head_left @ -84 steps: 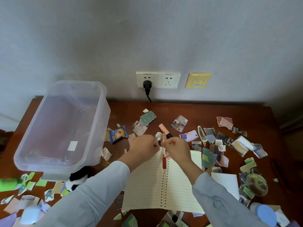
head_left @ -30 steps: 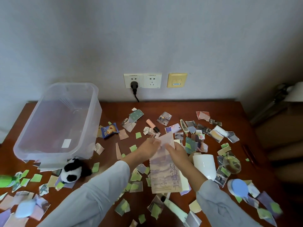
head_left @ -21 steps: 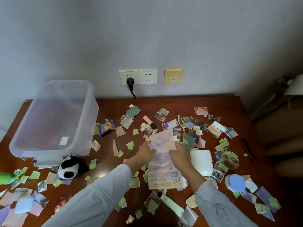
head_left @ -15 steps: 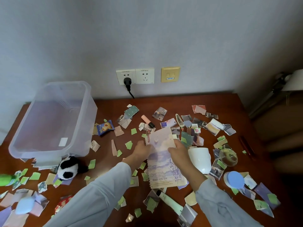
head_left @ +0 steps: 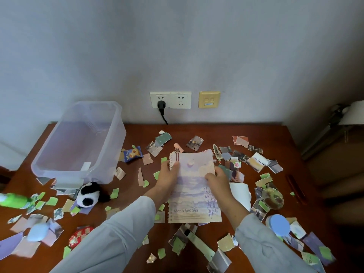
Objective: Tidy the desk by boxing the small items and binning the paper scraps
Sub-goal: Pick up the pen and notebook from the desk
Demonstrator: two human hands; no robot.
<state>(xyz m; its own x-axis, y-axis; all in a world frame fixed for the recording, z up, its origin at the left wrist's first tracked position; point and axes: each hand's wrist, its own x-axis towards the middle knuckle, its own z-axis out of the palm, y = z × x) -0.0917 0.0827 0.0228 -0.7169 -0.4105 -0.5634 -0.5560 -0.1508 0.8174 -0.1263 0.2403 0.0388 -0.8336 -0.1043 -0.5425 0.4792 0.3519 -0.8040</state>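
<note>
rn left hand [head_left: 169,177] grips coil edge of flat rectangular spiral notebook [head_left: 194,194], right hand [head_left: 217,181] grips opp edge, mid wood desk [head_left: 206,131]. Clear plastic box [head_left: 78,146] at 10 o'clock, jagged paper scraps [head_left: 51,200] all round

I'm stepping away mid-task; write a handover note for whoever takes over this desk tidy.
Left hand grips the closed Moon And Sea notebook at its spiral edge; right hand grips its right edge.
Clear plastic box, at left, looks empty.
Panda plush, snack packet, white mug and paper scraps lie on the desk.
Done: nothing boxed.
Left: box small items, bin scraps; no bin in view.
</note>
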